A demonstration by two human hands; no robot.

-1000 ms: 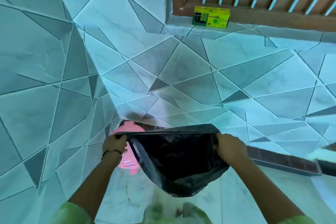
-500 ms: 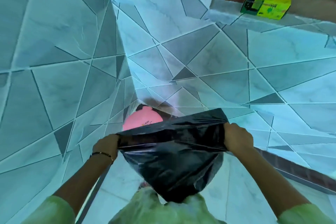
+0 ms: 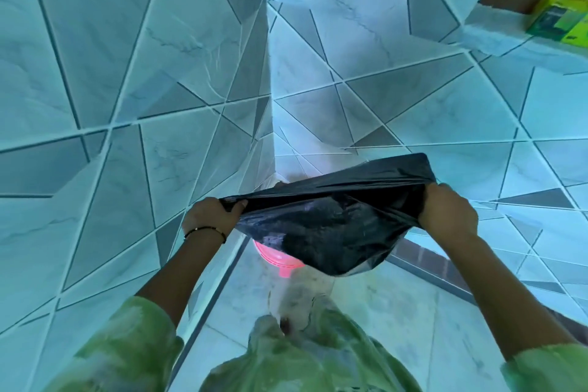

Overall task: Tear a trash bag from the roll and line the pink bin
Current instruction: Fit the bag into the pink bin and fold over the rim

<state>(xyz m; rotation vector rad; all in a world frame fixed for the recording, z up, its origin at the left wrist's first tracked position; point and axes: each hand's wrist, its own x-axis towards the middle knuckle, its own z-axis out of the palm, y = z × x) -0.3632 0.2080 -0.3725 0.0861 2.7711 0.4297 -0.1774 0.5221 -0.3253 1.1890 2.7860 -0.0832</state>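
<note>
A black trash bag [image 3: 327,226] hangs stretched between both hands, its mouth pulled taut and its body sagging below. My left hand [image 3: 211,216] grips the left end of the mouth; a thin dark bracelet circles that wrist. My right hand [image 3: 447,212] grips the right end. The pink bin [image 3: 275,259] stands on the floor in the wall corner, right under the bag. Only a sliver of its rim and a small pink tab show below the plastic. The bag roll is not in sight.
Two tiled walls [image 3: 133,105] with a geometric pattern meet in a corner just behind the bin. A yellow-green box [image 3: 558,19] sits on a ledge at the upper right. A dark skirting strip [image 3: 429,261] runs along the floor on the right. Green clothing fills the bottom edge.
The view has swung left and closer to the corner. The stretched bag has come over the pink bin, which was showing behind it on the left and is now mostly covered.
</note>
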